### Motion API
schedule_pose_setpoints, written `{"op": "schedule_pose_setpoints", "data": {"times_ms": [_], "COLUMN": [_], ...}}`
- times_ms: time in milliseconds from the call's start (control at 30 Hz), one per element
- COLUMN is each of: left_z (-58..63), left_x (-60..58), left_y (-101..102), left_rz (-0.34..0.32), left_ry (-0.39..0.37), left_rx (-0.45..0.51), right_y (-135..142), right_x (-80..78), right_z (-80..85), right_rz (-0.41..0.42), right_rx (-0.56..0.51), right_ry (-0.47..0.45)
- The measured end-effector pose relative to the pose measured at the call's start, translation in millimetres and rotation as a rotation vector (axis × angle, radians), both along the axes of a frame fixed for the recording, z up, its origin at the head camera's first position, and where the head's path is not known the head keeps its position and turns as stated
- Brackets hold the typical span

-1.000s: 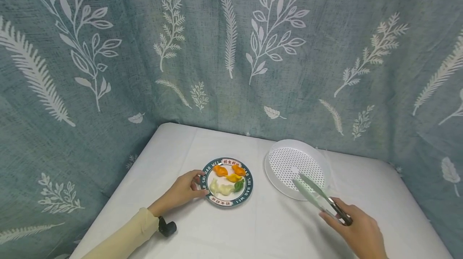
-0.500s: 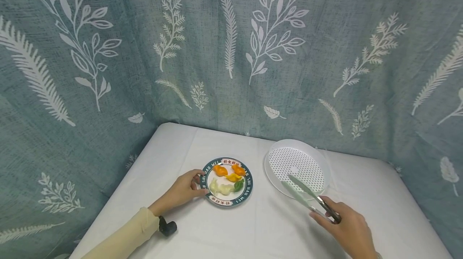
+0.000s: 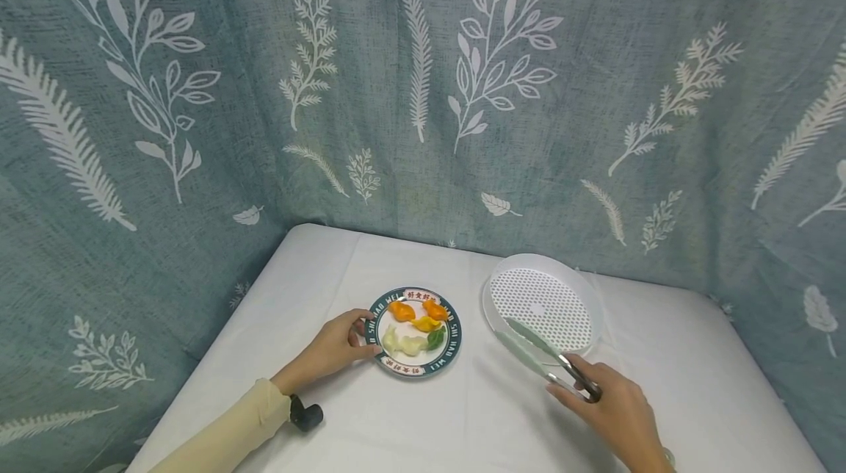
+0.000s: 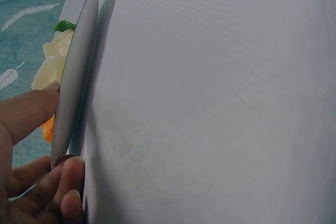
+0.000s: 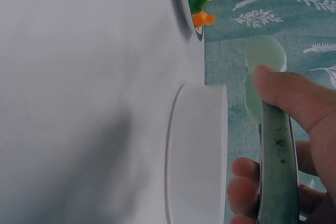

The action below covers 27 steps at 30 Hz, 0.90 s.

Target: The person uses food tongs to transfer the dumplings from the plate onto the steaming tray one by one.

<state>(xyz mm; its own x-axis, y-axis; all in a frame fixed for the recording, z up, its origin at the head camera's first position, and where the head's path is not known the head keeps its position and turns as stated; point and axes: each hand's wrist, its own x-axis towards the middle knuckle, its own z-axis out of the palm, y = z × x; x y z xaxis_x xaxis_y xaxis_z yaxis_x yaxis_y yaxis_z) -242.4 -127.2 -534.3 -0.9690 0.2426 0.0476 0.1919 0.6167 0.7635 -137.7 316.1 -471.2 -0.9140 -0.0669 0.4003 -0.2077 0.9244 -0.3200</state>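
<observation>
A round plate (image 3: 454, 341) with a dark patterned rim holds orange, yellow, pale and green dumplings (image 3: 415, 327). My left hand (image 3: 362, 337) grips the plate's left rim, thumb on top; the left wrist view shows the thumb (image 4: 29, 111) on the rim (image 4: 73, 87) and fingers (image 4: 60, 187) curled under it. My right hand (image 3: 584, 387) grips pale green tongs (image 3: 529, 341) near their hinge. Their two blades stand slightly apart and point left over the front edge of a white perforated tray (image 3: 548, 260). In the right wrist view the thumb (image 5: 296, 98) presses on the tongs (image 5: 273, 145) beside the tray (image 5: 199, 150).
A white cloth covers the table (image 3: 423, 421). A teal leaf-print curtain (image 3: 423, 91) closes off the back and both sides. A small black device (image 3: 305, 414) is strapped at my left wrist. The table's left edge runs near my left sleeve.
My right hand has carried the tongs to the left and a little away from me, closer to the plate. The left hand and the plate have not moved.
</observation>
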Motion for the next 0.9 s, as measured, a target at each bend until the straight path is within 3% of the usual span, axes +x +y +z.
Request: {"op": "schedule_pose_setpoints", "data": {"times_ms": [333,700,900], "left_z": [-0.8,0.4,-1.6], "left_x": [-1.0,-0.1,-0.7], "left_y": [0,0,0], "left_rz": [0.005,0.002,0.005], "left_ry": [-0.003,-0.007,-0.002], "left_rx": [-0.011,-0.010,-0.006], "right_y": [-15,-29,-41], "right_x": [-4.3,-9.9,-13.3], "right_z": [-5.0,-11.5,-11.8], "right_rz": [0.030,0.099,0.116], "right_rx": [-0.004,0.003,0.001], "right_ry": [-0.042,0.036,-0.012]}}
